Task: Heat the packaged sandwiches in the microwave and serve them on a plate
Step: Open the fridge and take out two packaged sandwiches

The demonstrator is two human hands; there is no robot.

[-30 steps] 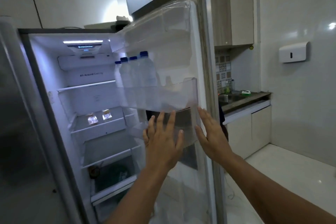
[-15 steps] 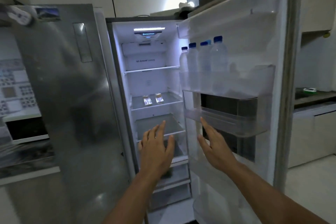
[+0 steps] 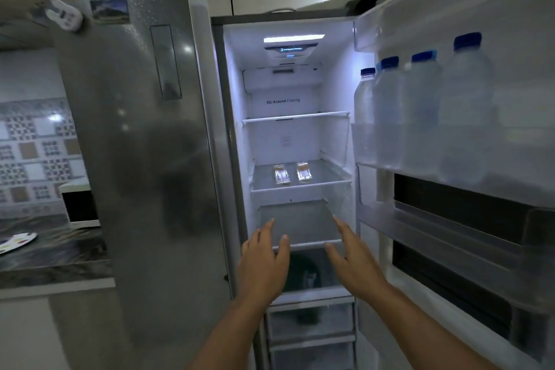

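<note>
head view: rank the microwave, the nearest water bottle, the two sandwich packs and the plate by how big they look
1. nearest water bottle, close to the camera
2. microwave, partly hidden by the fridge door
3. plate, cut off by the frame edge
4. sandwich packs, alike and farthest away

Blue caps [image 3: 467,40] top the clear bottles [image 3: 464,117]; steel-grey fridge door [image 3: 144,141]; brown-and-white patterned wall tiles [image 3: 36,153].

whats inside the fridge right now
Two packaged sandwiches lie side by side on a middle shelf. The lower compartment is dark, partly covered by the left hand and right hand.
</note>
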